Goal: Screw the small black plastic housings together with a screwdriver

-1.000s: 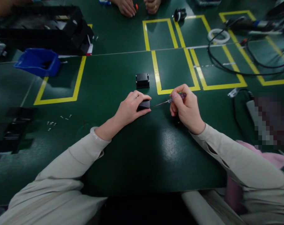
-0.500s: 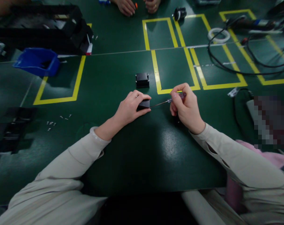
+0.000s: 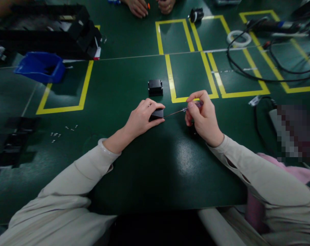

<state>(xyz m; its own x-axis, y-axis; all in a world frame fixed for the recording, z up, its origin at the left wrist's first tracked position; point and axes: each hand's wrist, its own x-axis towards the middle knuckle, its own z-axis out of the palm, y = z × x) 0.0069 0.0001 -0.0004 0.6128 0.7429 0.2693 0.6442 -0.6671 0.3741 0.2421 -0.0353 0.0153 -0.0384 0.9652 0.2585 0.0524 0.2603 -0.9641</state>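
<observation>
On a dark green worktop [image 3: 144, 177], the person's left hand [image 3: 141, 118] steadies a small black rectangular block [image 3: 157, 114], its grip narrowed around it between thumb and fingers. The right hand [image 3: 203, 119] holds a clear-handled, thin metal screwdriver [image 3: 185, 109], its tip at the block's near right corner. The step in hand appears to be turning a screw there; whether in or out, the view cannot tell. The next move calls for a firm block and an aligned tip. A second black block [image 3: 155, 87] sits just beyond; loose silvery screws [image 3: 55, 134] lie to the left.
</observation>
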